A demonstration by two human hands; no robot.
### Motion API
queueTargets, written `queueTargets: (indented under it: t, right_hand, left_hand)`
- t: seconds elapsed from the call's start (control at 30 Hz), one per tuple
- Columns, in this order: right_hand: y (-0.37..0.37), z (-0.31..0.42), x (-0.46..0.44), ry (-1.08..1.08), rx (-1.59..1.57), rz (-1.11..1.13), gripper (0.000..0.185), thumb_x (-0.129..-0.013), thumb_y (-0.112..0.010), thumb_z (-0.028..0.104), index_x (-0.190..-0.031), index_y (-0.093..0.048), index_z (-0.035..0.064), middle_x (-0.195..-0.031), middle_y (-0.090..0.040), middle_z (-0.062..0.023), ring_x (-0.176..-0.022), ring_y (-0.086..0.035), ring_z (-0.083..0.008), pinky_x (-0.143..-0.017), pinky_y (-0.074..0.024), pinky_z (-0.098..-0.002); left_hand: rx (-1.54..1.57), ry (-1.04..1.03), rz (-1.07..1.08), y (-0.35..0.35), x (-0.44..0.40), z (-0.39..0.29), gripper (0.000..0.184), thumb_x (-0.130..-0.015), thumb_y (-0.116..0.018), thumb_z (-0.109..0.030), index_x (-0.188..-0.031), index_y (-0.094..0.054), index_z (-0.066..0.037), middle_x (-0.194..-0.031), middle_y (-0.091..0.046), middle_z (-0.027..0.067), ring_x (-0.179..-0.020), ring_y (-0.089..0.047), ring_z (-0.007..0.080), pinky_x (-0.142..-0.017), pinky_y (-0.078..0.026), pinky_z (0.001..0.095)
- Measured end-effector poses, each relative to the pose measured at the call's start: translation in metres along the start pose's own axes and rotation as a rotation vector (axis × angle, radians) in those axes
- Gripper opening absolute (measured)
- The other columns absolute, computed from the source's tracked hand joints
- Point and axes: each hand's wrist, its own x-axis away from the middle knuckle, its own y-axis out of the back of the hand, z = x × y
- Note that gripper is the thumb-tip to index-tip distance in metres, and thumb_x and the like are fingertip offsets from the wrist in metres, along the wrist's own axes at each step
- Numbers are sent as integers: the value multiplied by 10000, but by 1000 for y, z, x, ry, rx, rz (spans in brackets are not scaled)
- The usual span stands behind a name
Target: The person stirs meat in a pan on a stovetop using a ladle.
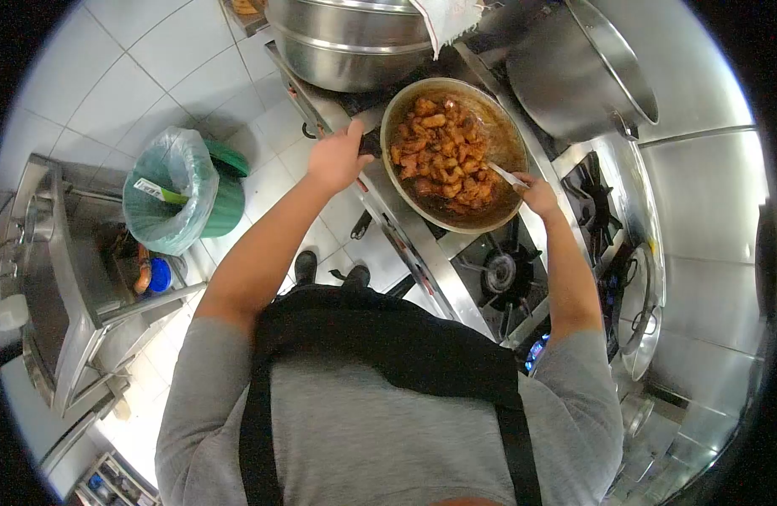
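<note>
A wide frying pan (513, 135) sits on the stove, filled with browned, sauce-coated chunks of food (443, 152), perhaps meat. My left hand (338, 158) is wrapped round the pan's dark handle at its left side. In my right hand (538, 196), at the pan's right rim, is the handle of a light-coloured utensil (508, 174). Its far end reaches in among the chunks, so I cannot tell whether it is a spoon or a spatula.
A large steel pot (354, 51) stands beyond the pan, a deep stockpot (565, 76) to its right. An uncovered burner (500, 271) lies nearer me. On the floor at left is a green bin (224, 207) with a plastic liner, near a steel sink unit (76, 312).
</note>
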Motion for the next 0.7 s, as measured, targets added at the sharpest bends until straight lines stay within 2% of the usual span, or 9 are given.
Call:
queueTargets:
  t: [0.1,0.13,0.23,0.33,0.4,0.43,0.5,0.63,0.7]
  right_hand:
    - [28,62,40,-132,262,-46,318,-862,-555,280,-1167,-608,210,-970,-663,-155,-877,-640,-339,-795,-493,-451]
    - [27,64,52,-91,345,-108,336,-871,-530,248,-1203,-581,235,-906,-667,-162,-803,-652,-328,-717,-511,-455]
    - [4,84,97,-95,359,-219,373,-853,-517,174,-1214,-571,246,-846,-650,-178,-755,-644,-338,-652,-509,-447]
    - [-56,91,138,-81,233,-440,531,-786,-540,54,-1271,-527,271,-778,-582,-148,-670,-601,-339,-593,-485,-452]
    - [-84,112,164,-114,167,-506,535,-808,-550,51,-1291,-508,278,-754,-528,-150,-651,-568,-337,-579,-480,-439]
    - [-95,124,174,-127,148,-510,505,-828,-544,69,-1295,-505,258,-750,-526,-158,-653,-566,-343,-578,-478,-440]
    - [-108,150,192,-186,62,-486,517,-864,-511,87,-1336,-451,288,-796,-549,-166,-693,-577,-357,-645,-485,-454]
    - [-88,191,208,-205,-16,-476,422,-877,-548,153,-1293,-513,215,-873,-610,-201,-794,-594,-368,-685,-485,-451]
    - [-52,224,221,-340,-106,-400,332,-903,-525,174,-1232,-565,150,-1075,-621,-198,-957,-606,-357,-813,-485,-406]
  left_hand:
    - [6,-3,2,-2,4,-2,474,-786,-682,-280,-1076,-380,-57,-945,-604,192,-849,-613,382,-706,-499,461]
    - [9,-10,-2,-4,4,0,474,-784,-685,-293,-1068,-381,-66,-931,-612,189,-843,-616,380,-693,-498,462]
    - [39,10,62,-2,14,-5,497,-776,-691,-323,-1068,-377,-72,-895,-624,185,-824,-623,379,-667,-497,465]
    - [57,-4,60,-4,22,-9,521,-770,-693,-335,-1074,-368,-64,-870,-627,187,-795,-625,382,-650,-496,466]
    - [66,-42,42,-9,27,-10,527,-771,-690,-336,-1074,-361,-58,-855,-626,190,-778,-624,385,-640,-495,468]
    - [72,-66,38,-10,30,-11,526,-773,-687,-334,-1073,-357,-55,-847,-625,192,-772,-623,387,-636,-494,470]
    - [82,-115,27,-14,34,-11,519,-780,-679,-329,-1071,-352,-51,-828,-624,195,-759,-620,391,-628,-491,475]
    - [119,-161,37,-20,39,-12,497,-797,-657,-319,-1067,-344,-42,-794,-623,197,-744,-619,395,-632,-491,482]
    - [136,-164,63,-20,43,-12,483,-806,-645,-314,-1065,-344,-37,-789,-625,201,-743,-621,396,-641,-494,483]
